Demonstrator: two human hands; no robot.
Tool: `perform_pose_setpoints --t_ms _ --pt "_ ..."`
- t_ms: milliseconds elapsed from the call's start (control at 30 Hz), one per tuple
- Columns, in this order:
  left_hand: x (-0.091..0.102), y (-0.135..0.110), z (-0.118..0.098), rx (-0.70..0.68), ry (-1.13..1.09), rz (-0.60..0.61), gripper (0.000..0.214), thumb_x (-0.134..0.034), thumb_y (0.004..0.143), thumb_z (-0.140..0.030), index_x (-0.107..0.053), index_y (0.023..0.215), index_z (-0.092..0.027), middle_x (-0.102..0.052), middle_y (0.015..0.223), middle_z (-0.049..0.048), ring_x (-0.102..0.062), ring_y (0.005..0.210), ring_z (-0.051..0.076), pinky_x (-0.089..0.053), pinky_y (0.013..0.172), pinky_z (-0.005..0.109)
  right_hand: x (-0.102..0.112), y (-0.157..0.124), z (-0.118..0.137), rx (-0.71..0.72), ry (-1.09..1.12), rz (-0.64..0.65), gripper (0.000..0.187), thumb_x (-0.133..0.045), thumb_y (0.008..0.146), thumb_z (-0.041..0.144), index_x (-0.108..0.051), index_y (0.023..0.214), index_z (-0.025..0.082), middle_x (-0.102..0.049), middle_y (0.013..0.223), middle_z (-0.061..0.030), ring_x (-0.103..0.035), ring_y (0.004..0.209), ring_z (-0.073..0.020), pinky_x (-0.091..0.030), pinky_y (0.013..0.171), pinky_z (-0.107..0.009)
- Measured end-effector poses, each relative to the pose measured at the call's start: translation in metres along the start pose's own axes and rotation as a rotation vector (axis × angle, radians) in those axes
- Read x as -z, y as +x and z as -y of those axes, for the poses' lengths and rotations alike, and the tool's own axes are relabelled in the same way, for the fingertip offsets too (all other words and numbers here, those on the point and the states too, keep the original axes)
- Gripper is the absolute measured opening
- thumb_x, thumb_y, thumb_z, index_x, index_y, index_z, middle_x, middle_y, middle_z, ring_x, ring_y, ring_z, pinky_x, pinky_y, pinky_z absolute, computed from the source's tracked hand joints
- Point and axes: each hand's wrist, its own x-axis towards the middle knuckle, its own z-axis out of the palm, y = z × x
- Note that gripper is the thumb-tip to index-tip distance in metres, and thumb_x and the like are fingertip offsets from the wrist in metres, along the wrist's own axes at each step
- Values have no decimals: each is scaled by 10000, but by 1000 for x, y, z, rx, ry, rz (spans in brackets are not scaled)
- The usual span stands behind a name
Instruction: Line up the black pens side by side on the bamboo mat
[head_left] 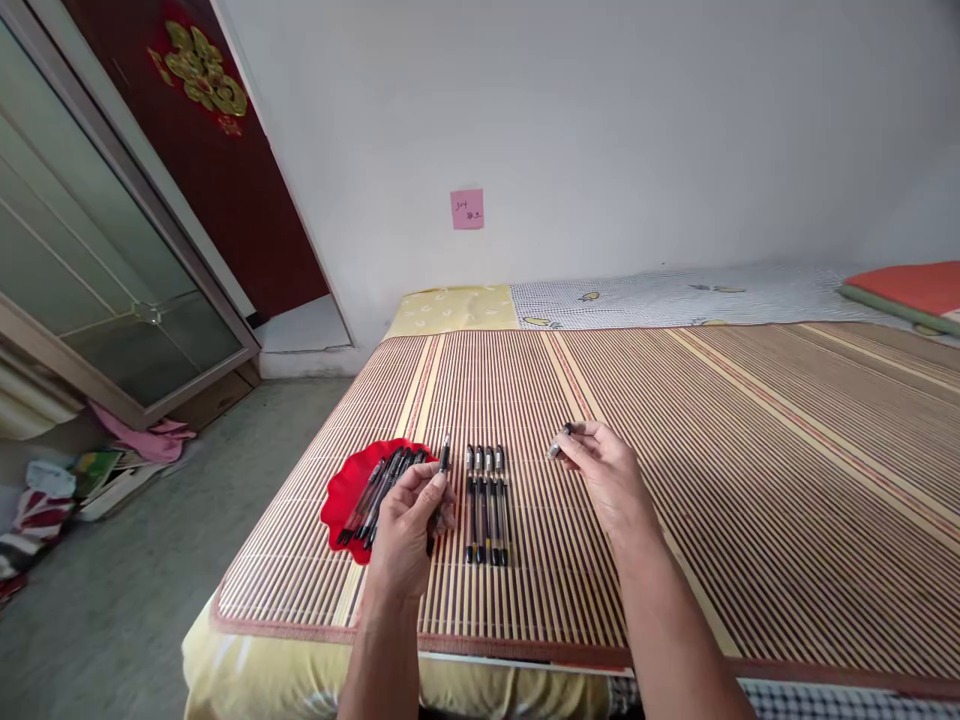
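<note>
Upright in my left hand (412, 515) is an uncapped pen (445, 458), tip up, its lower barrel partly hidden by my fingers. My right hand (604, 465) pinches a pen cap (559, 440) over the mat, apart from the pen. Between the hands, several black pens (487, 520) lie side by side in a row, with their caps (486, 458) lined up just beyond their tips. Behind my left hand sits a red scalloped plate (341, 500) holding a pile of capped-looking black pens (386, 490).
A striped bamboo mat (720, 480) covers the bed, whose front edge runs close to my forearms. Folded orange cloth (911, 288) lies at the far right. A pink note (467, 209) is stuck on the wall. Left stands a glass-panelled door (97, 250).
</note>
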Motion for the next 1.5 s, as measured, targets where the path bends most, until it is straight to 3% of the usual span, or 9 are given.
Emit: perform_pose_setpoints --t_ms 167,300,500,700,800,900,967,1267,1500 --pt "5 5 -5 -21 -48 -24 466 -899 662 -400 -636 949 -144 -649 670 -19 -509 482 51 -348 445 148 -5 16 -14 35 -451 111 280 -725 769 373 -656 927 153 -725 904 -79 -697 821 -202 -549 736 -318" --pt "10 7 -9 -32 -79 -48 451 -896 661 -395 -645 941 -146 -656 684 -12 -511 484 55 -363 451 158 -21 34 -25 -7 -877 235 168 -633 824 259 -701 944 163 -748 926 -72 -701 823 -185 -508 687 -269" --pt "15 8 -10 -37 -90 -57 441 -890 664 -388 -650 944 -146 -651 675 -16 -507 488 58 -364 448 159 -48 47 -27 -54 -1092 282 241 -669 801 184 -725 1035 180 -761 928 -72 -691 828 -189 -440 656 -265" --pt "18 9 -10 -29 -125 -56 408 -879 685 -370 -643 935 -152 -645 684 -22 -516 508 54 -381 459 149 -47 46 -27 -77 -1165 348 274 -612 877 206 -716 1126 153 -761 1019 -113 -705 878 -207 -464 683 -278" --pt "19 9 -10 -29 -135 -55 393 -874 696 -359 -638 936 -155 -648 693 -21 -518 514 54 -379 462 148 -37 44 -23 -60 -1164 432 431 -587 864 143 -662 1287 183 -725 1201 -114 -708 936 -194 -486 713 -268" --pt "19 8 -10 -30 -125 -58 401 -874 691 -370 -639 935 -155 -647 686 -21 -508 502 53 -369 453 149 -33 43 -19 -40 -1176 535 650 -697 768 123 -594 1401 224 -577 1451 -119 -697 1017 -207 -507 777 -278" --pt "19 8 -10 -29 -115 -58 419 -878 682 -385 -643 936 -150 -648 676 -19 -506 492 53 -361 447 149 -34 43 -19 -36 -1194 577 716 -743 732 129 -581 1420 244 -516 1510 -117 -688 1063 -226 -511 816 -291" --pt "19 10 -8 -21 -108 -66 461 -891 660 -411 -638 937 -142 -646 668 -23 -505 482 46 -350 446 142 -43 51 -30 7 -1266 645 444 -706 761 91 -714 1188 214 -666 1233 -82 -667 1001 -204 -461 791 -267" --pt "17 10 -8 -17 -104 -44 449 -883 681 -410 -641 946 -140 -648 674 -17 -509 492 50 -358 456 147 -45 53 -32 37 -1270 641 509 -723 768 123 -680 1266 219 -622 1340 -87 -668 1001 -195 -458 790 -269"
